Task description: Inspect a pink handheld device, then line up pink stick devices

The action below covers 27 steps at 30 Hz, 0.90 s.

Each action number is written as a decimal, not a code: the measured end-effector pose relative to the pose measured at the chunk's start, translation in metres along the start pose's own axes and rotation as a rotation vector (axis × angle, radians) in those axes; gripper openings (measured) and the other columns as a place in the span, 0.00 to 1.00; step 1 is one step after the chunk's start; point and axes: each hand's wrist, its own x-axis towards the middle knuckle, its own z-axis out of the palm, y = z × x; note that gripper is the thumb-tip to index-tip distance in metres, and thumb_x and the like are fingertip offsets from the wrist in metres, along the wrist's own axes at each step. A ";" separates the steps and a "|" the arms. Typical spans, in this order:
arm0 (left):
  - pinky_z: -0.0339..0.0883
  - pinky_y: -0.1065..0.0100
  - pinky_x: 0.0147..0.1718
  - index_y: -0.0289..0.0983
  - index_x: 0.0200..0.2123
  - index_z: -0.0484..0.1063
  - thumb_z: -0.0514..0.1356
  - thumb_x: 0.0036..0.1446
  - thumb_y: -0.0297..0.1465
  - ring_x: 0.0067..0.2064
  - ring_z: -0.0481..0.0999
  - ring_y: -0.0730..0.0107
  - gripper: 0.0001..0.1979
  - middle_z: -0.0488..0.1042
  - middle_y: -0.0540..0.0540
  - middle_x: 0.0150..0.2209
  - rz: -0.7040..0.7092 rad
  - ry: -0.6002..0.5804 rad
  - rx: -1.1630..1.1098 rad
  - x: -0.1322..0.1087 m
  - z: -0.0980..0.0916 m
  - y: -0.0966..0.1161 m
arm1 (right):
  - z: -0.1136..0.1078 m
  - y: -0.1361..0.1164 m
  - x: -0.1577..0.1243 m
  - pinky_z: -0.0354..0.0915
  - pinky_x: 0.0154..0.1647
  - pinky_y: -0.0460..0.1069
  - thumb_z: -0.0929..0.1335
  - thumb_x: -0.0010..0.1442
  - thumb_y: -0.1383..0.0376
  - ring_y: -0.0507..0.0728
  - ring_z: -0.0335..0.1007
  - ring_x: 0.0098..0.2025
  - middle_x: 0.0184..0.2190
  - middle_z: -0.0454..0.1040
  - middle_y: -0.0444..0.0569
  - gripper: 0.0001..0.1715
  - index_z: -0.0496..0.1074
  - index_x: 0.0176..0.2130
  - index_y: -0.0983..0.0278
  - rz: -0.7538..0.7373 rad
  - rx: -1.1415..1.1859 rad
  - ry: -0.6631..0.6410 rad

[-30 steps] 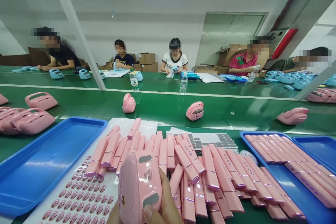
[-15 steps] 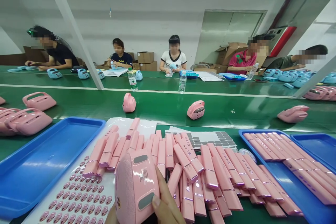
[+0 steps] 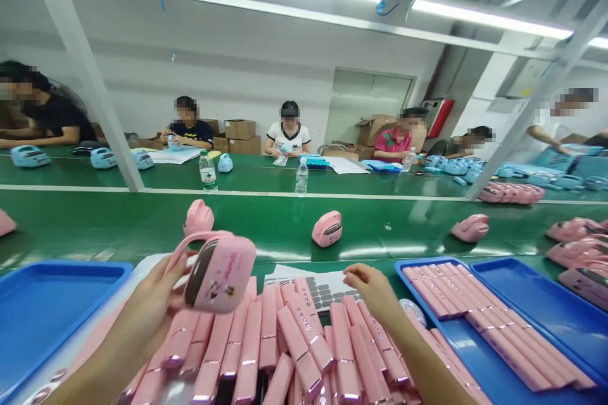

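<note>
Left grip (image 3: pixel 142 310) clenched, fingers wrapped round the side of a glossy pink plastic handbag-shaped device (image 3: pixel 221 275), raised clear above the tabletop, with its arched handle (image 3: pixel 187 243) toward the left. A cartoon decal on its pink face tilted up toward the head camera, apparently to bring that face into view. Right grip (image 3: pixel 373 288) released and empty, fingers loosely bent, just above a heap of long pink plastic bars with metallic bands (image 3: pixel 266 329) and beside a white sheet of dark grey stickers (image 3: pixel 323 291), probably free for reaching into either. Heap within easy reach between both forearms. Further right, more bars in tidy rows in a shallow blue plastic tray (image 3: pixel 418 285), seemingly kept apart from the loose heap. At the left edge, a second shallow blue plastic tray (image 3: pixel 57 310). Beyond, a pink handled device (image 3: pixel 327 228) on a green belt tabletop (image 3: pixel 118 228). Compared with the earlier frame: device lifted from the bottom of the view up and leftward, a different face now showing, right grip newly in view, and the whole view tipped upward, with ceiling lights now showing.
</note>
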 end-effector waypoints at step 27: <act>0.45 0.40 0.56 0.36 0.59 0.52 0.54 0.60 0.36 0.62 0.48 0.44 0.27 0.51 0.36 0.61 0.307 0.203 0.879 0.212 0.046 -0.029 | 0.043 0.045 0.071 0.69 0.31 0.48 0.66 0.62 0.64 0.51 0.71 0.29 0.30 0.73 0.43 0.08 0.70 0.35 0.68 0.078 -0.267 -0.202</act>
